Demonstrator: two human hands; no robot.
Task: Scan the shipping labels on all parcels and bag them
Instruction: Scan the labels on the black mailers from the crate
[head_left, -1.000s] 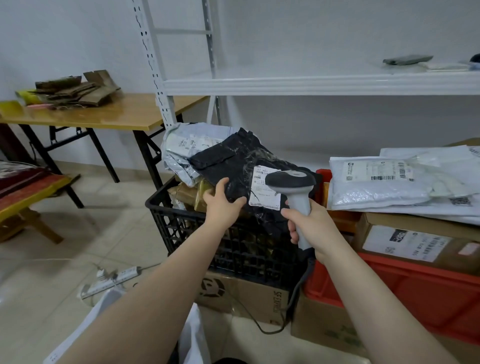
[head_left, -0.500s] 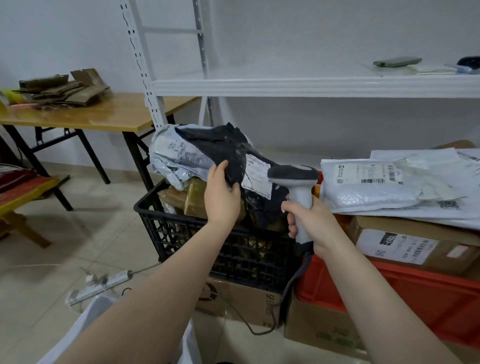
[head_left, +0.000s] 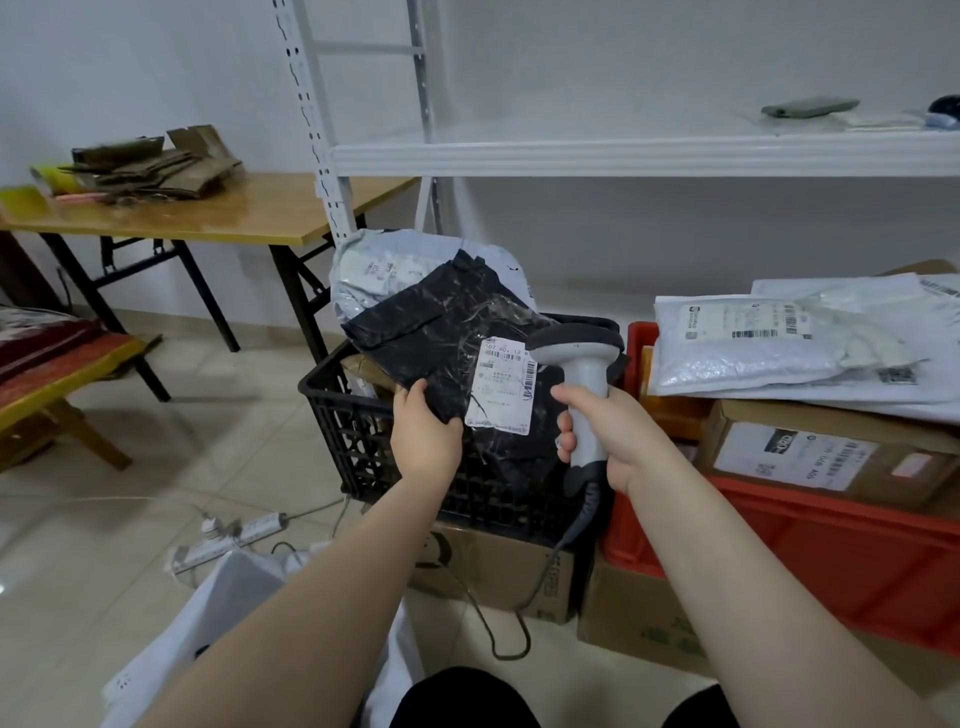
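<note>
**Black parcel held beside the scanner**

The left hand (head_left: 426, 436) pinches the lower edge of a black parcel (head_left: 441, 332) and holds it over the black crate (head_left: 353, 426). The parcel's white shipping label (head_left: 501, 389) faces up, just right of that hand. The right hand (head_left: 613, 436) grips the handle of the grey scanner (head_left: 582, 364), whose head sits beside the label. Right of that hand, 1 red bin (head_left: 831, 545) carries more parcels.

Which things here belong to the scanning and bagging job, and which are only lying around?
For the job: black parcel, its shipping label, scanner, black crate of parcels, white bag.
Just lying about: cardboard scraps, power strip, wooden table.
</note>
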